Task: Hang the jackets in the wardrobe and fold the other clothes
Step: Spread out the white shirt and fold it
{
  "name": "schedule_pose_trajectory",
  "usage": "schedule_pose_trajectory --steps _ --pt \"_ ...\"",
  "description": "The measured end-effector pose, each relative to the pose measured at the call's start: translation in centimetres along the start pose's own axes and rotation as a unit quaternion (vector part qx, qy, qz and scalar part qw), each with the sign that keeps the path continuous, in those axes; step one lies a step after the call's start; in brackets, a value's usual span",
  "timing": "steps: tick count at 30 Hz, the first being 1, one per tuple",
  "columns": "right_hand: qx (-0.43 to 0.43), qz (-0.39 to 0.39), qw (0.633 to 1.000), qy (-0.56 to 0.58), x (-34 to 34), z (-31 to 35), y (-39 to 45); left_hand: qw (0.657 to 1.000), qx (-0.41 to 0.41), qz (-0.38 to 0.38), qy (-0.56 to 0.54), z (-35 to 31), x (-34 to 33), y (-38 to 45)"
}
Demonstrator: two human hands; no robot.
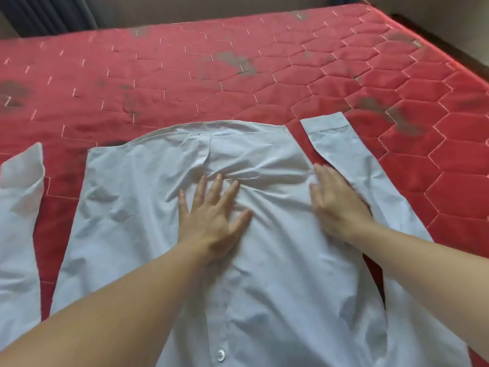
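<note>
A pale blue button-up shirt point(127, 207) lies spread flat on a red quilted mattress point(238, 83), its hem towards the far side and a white button showing near the bottom edge of the view. My left hand point(211, 218) presses flat on the middle of the shirt with fingers spread. My right hand point(336, 205) lies flat with straight fingers on the shirt's right side, beside the right sleeve point(341, 149). The left sleeve point(21, 207) stretches out apart from the body at the far left.
The mattress carries dark stains and extends far beyond the shirt. Its right edge point(449, 56) drops to a dark floor. A dark curtain point(45, 14) hangs at the back left, by a pale wall.
</note>
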State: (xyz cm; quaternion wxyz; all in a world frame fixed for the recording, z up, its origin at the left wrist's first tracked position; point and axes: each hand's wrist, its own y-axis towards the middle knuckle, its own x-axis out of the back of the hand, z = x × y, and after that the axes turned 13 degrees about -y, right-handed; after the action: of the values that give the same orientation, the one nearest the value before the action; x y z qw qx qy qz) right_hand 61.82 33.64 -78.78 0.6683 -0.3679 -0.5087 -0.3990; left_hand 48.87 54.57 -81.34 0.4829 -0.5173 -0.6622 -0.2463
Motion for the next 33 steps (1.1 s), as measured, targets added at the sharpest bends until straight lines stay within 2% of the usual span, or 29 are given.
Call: schedule_pose_trajectory --steps 3,7,11,13,17,19,21,23,24,25,27,30,33 --pt "0.014 -0.088 0.995 -0.042 0.3 0.7 3.7 1.000 0.010 -0.019 -0.003 -0.2 0.0 0.5" --pt "-0.066 -0.019 0.997 0.038 1.4 2.4 7.3 0.999 0.014 -0.033 -0.018 -0.5 0.1 0.0" --pt "-0.041 0.034 0.998 0.030 1.7 3.0 9.5 0.999 0.021 -0.034 -0.018 -0.7 0.5 0.0" --pt "-0.024 0.014 1.000 0.004 2.0 2.7 10.6 0.999 0.015 -0.035 -0.015 -0.6 0.3 0.2" --pt "-0.073 -0.015 0.992 -0.097 3.2 0.8 12.5 0.998 -0.011 -0.057 -0.019 -0.1 -0.1 0.4" --pt "-0.040 -0.058 0.992 -0.107 3.3 0.5 13.1 0.998 -0.020 -0.062 -0.012 0.0 -0.4 0.4" --pt "0.049 -0.074 0.993 -0.079 3.3 1.2 13.4 0.997 -0.023 -0.074 -0.011 0.1 -0.4 0.4" --pt "0.117 0.000 0.988 -0.098 3.1 1.6 14.0 0.997 -0.026 -0.078 -0.010 0.1 -0.5 0.4" --pt "0.125 0.035 0.984 -0.118 3.1 1.7 14.4 0.996 -0.027 -0.078 -0.012 0.1 -0.5 0.3" --pt "0.124 0.045 0.981 -0.140 3.3 1.7 14.9 0.996 -0.028 -0.080 -0.013 0.2 -0.5 0.4" --pt "0.099 0.012 0.979 -0.176 3.7 1.2 16.3 0.996 -0.032 -0.084 -0.011 0.2 -0.6 0.4" --pt "0.016 -0.022 0.981 -0.194 4.4 -0.1 17.6 0.996 -0.032 -0.085 -0.008 0.2 -0.7 0.5" --pt "-0.044 -0.084 0.988 -0.124 4.6 -1.1 17.1 0.996 -0.030 -0.079 -0.009 0.3 -0.7 0.4"
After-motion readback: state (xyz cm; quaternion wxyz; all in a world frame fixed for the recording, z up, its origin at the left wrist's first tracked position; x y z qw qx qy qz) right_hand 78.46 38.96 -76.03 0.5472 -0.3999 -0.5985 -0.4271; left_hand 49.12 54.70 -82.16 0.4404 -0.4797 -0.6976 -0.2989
